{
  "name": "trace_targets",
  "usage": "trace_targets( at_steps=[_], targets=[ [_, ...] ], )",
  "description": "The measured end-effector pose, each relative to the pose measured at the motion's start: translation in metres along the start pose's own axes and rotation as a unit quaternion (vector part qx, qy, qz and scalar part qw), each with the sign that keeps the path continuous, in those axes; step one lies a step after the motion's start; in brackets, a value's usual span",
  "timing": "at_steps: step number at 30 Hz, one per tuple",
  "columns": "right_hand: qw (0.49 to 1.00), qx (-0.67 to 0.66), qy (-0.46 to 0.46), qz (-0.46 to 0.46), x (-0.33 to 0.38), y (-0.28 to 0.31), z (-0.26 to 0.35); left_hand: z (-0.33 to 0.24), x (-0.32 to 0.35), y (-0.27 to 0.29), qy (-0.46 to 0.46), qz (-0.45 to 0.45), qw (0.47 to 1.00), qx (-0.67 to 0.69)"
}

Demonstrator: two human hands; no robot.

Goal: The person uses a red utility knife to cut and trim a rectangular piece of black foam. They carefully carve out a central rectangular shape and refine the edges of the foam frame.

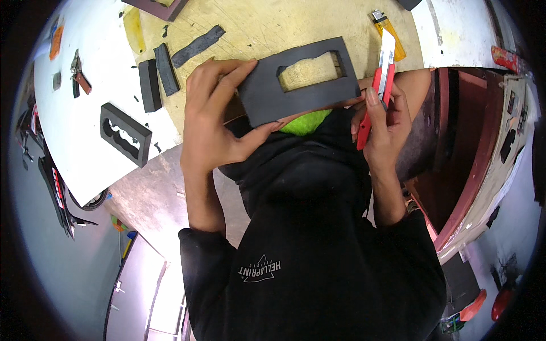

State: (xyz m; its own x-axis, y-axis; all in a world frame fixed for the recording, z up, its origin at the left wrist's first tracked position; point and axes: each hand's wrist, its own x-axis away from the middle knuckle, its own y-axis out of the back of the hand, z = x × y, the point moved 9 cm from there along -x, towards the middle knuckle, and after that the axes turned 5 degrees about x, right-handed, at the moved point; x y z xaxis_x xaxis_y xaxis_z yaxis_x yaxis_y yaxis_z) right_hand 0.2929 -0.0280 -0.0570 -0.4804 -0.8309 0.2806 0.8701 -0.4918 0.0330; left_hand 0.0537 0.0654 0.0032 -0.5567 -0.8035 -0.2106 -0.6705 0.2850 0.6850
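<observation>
A thick black foam block (259,94) with a wavy-edged window cut through it is tilted up above the near edge of the table. My left hand (210,111) grips its left end, fingers on the top edge and thumb along the lower edge. In my right hand (387,122) is a red utility knife (384,85), its blade out and pointing away from me. Fingertips of that hand are close to the block's right end; whether they touch it I cannot tell. Through the window shows the yellowish board (310,71).
Dark foam strips (166,68) lie left of the block, near another cut foam block (125,133) on the white tabletop (85,153). A yellow lighter (389,37) rests beyond the knife. Pliers (79,74) lie far left. A reddish frame (466,187) stands at right.
</observation>
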Motion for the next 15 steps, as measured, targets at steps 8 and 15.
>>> trace_targets(
  at_steps=[8,15],
  targets=[
    [0.956,-0.222,-0.073,0.179,0.007,-0.03,0.015,0.014,0.023,0.005,0.065,-0.066,0.911,0.402],
    [0.953,-0.18,-0.07,0.234,0.016,-0.035,0.048,0.006,0.031,0.012,-0.032,-0.085,0.897,0.433]
  ],
)
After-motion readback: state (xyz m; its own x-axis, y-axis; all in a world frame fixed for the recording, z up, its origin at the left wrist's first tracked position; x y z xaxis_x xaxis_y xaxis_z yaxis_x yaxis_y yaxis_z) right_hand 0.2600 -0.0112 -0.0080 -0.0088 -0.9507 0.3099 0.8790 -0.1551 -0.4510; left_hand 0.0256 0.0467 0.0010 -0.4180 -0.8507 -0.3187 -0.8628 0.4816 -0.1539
